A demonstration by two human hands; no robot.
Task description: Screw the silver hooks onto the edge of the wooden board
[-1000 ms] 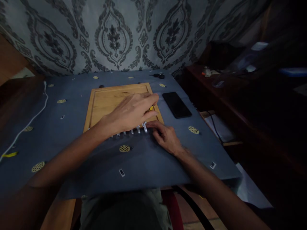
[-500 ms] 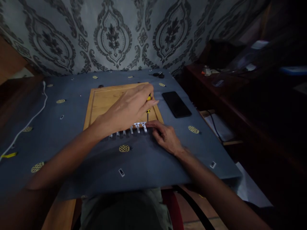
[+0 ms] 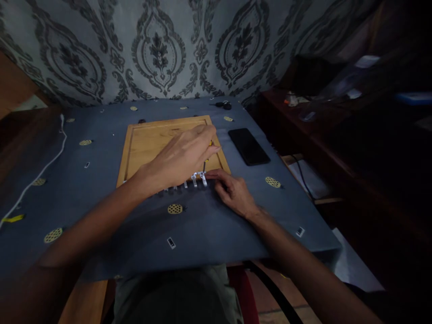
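Observation:
My left hand [image 3: 184,155] reaches across a wooden board [image 3: 148,139] and is closed on a small screwdriver [image 3: 206,158] with a yellow and black handle. Its thin shaft points down at the right end of a white metal rack of hooks [image 3: 189,181], which lies along the board's near edge. My right hand [image 3: 232,191] rests on the blue cloth [image 3: 202,229] beside that end, with its fingertips pressed against the rack's last hook.
A black phone [image 3: 249,146] lies face up right of the board. Keys [image 3: 223,105] sit near the wall, and a white cable [image 3: 40,171] runs along the table's left side. A dark cluttered shelf [image 3: 303,121] stands to the right.
My left hand raised the screwdriver upright, then brought its tip down toward the rack's right end. My right hand has stayed at that end.

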